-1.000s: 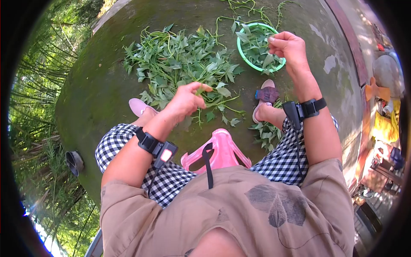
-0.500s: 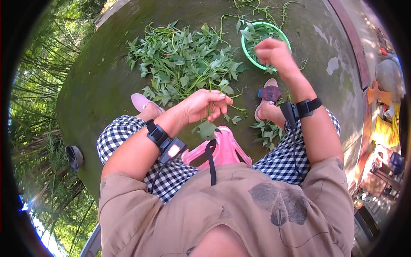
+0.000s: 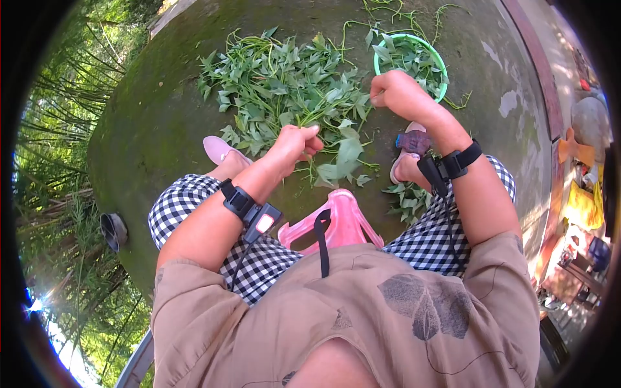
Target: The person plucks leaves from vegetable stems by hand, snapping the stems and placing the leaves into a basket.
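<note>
My left hand [image 3: 296,147] is closed in a pinch round a leafy green stem, whose broad leaves [image 3: 348,157] hang to the right of the fingers. Just beyond it, a large heap of leafy green vines [image 3: 278,84] lies on the ground. My right hand [image 3: 400,94] is curled closed between the heap and a round basket with a light green rim [image 3: 444,68]. Its fingertips are turned away, so anything in them is hidden. Picked leaves [image 3: 414,59] lie inside the basket, partly behind the right hand.
Bare vine stems [image 3: 404,14] lie behind the basket. A smaller bunch of leaves [image 3: 409,202] is beside my right foot. Below my hands is a pink plastic stool [image 3: 343,220]. The mossy concrete ground [image 3: 142,149] borders greenery at left; a yellow bag [image 3: 583,205] lies at right.
My right hand has moved from over the basket down and left, toward the heap. My left hand has shifted slightly left, and the leaves by it now hang to its right.
</note>
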A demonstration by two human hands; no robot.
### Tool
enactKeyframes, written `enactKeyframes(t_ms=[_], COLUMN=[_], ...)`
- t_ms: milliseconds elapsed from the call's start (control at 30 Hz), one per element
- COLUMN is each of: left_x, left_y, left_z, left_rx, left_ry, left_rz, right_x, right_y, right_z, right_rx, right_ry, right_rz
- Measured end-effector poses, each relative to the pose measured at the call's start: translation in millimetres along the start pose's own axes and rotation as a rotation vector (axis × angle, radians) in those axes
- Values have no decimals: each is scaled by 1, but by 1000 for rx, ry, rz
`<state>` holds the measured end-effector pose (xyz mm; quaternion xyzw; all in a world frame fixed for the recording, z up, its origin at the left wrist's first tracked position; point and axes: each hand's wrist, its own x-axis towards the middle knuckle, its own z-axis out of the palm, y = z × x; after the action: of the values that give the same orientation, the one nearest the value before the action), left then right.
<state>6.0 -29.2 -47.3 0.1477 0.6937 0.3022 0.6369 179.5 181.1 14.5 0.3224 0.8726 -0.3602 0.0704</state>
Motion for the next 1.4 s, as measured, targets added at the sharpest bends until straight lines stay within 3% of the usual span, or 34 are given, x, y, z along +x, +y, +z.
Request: enactKeyframes(t_ms=[33, 133, 167, 300, 433, 533, 633, 867, 967, 1100, 1400], left_x=[4, -9, -19, -29, -42, -48, -39, -37, -40, -34, -45], left_y=[-8, -13, -7, 22, 49, 60, 53, 58, 60, 67, 91], left_z=[-4, 6, 12, 4, 7, 10, 10, 10, 7, -13, -33], left_rx=[89, -25, -47, -390, -267, -321, -415, -484, -500, -474, -419], left_ry=[-16, -86, -71, -97, -66, -259, -242, -179, -90, -10, -106], left_rz=[88, 25, 96, -156, 88, 65, 87, 115, 125, 221, 293], right_x=[0, 3, 4, 1, 3, 7, 10, 1, 7, 4, -1], right_y=[2, -4, -5, -18, -28, -36, -47, -61, -53, -47, -47], right_z=[-5, -15, -15, -17, -13, -7, 9, 40, 29, 25, 33], right_rx=[59, 252, 304, 446, 659, 775, 1101, 1063, 919, 402, 108], right_ry=[-19, -117, -117, -164, -237, -230, -62, -9, 44, 158, 193], right_rz=[-3, 118, 110, 80, 81, 70, 114, 95, 64, -123, -263])
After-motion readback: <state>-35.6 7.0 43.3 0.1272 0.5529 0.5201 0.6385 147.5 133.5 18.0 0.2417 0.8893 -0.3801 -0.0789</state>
